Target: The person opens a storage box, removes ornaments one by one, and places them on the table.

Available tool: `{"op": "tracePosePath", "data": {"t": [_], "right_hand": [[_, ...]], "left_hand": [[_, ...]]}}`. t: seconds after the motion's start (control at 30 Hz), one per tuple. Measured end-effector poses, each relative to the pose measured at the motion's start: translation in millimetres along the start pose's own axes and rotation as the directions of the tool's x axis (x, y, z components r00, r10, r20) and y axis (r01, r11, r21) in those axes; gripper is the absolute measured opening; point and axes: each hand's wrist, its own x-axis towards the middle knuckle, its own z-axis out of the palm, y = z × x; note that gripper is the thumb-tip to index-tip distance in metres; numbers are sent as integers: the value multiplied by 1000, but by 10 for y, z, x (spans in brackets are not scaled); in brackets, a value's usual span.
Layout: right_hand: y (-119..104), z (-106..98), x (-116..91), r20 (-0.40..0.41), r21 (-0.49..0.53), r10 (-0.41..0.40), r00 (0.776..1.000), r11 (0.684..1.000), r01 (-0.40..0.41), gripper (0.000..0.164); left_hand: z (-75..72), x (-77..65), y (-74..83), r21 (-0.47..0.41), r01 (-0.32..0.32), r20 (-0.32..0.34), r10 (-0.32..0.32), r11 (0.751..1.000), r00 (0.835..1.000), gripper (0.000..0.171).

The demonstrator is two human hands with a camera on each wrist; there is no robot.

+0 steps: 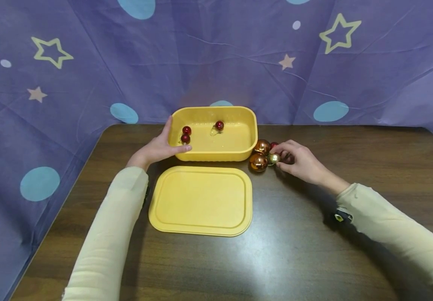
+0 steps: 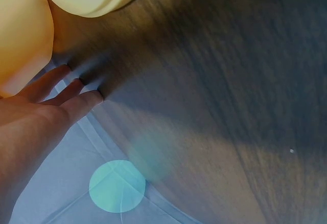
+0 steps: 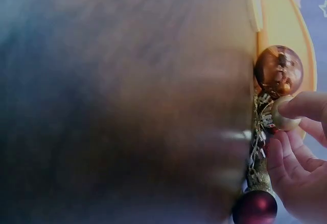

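Observation:
A yellow plastic box (image 1: 216, 156) stands open on the table, with three small dark red Christmas balls (image 1: 219, 126) inside. My left hand (image 1: 155, 149) rests against its left end, thumb along the front rim and the other fingers straight beside the wall. Right of the box, my right hand (image 1: 302, 164) pinches a small gold Christmas ball (image 1: 274, 158) between thumb and fingers. Two larger copper balls (image 1: 258, 162) lie left of that hand, close to the box. A dark red ball (image 3: 255, 208) shows below the fingers in the right wrist view, partly cut off.
In front of the box lies its flat yellow lid (image 1: 201, 200). The dark wooden table (image 1: 299, 251) reaches back to a purple cloth (image 1: 216, 54) with stars and dots, which hangs behind the box.

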Motion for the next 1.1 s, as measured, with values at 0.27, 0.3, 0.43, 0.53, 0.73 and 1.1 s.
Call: {"op": "tracePosePath", "data": {"t": [0.27, 0.3, 0.43, 0.53, 0.73, 1.1], "right_hand": [[5, 37, -2, 47, -19, 0, 999, 1000, 0, 32], [1, 37, -2, 56, -17, 1, 998, 1000, 0, 33], [-14, 32, -9, 100, -28, -2, 995, 1000, 5, 34], [-20, 29, -15, 124, -40, 0, 992, 999, 6, 35], [-32, 10, -15, 152, 1, 10, 988, 1000, -11, 33], [-28, -32, -31, 131, -16, 76, 988, 997, -75, 28]], "left_hand": [[-4, 2, 0, -14, -4, 3, 4, 1000, 1000, 117], [-4, 1, 1, -16, -5, 3, 5, 1000, 1000, 117], [-4, -2, 2, -23, -10, 4, 10, 1000, 1000, 117], [-4, -5, -1, -29, -9, 4, 10, 1000, 1000, 117], [-2, -2, -6, -35, -6, 2, 6, 999, 1000, 117], [6, 18, -14, -39, -9, 0, 9, 999, 1000, 117]]}}
